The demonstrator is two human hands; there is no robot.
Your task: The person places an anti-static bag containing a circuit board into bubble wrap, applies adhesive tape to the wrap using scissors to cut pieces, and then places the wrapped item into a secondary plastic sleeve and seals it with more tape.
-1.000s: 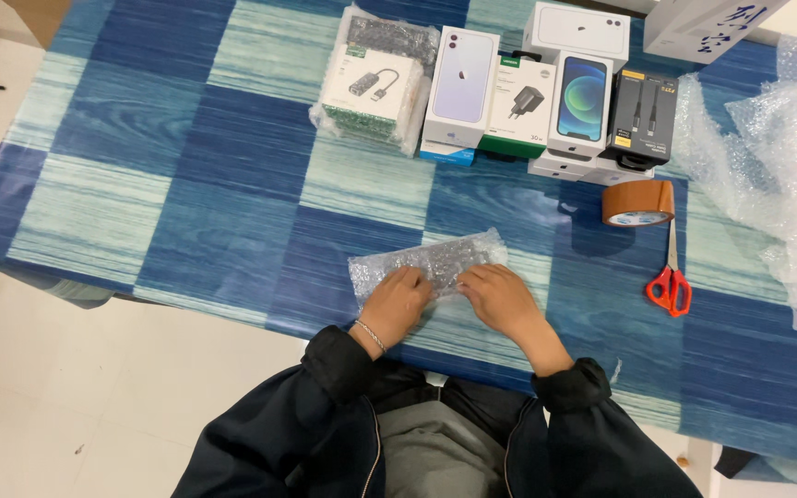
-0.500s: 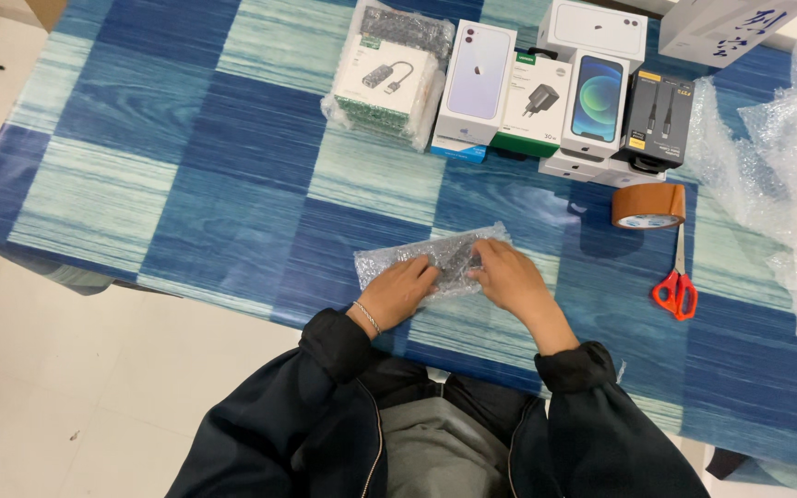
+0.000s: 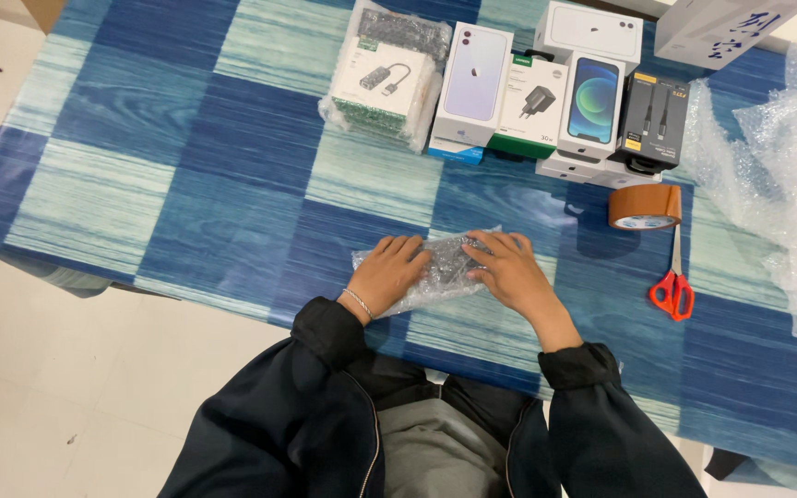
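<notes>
Hands press flat on a bubble-wrapped parcel (image 3: 440, 267) at the table's (image 3: 186, 184) near edge: left hand (image 3: 391, 272) and right hand (image 3: 514, 277), fingers spread, have closed inward (wrapping apparently tightening) since a second ago.

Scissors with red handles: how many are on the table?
1. The scissors lie near the table's right side, just below the roll of brown tape. Others may be hidden under the bubble wrap.

The 2 hands lie palms down, close together. The left hand (image 3: 396, 270) spreads its fingers flat. The right hand (image 3: 513, 276) angles inward.
</notes>
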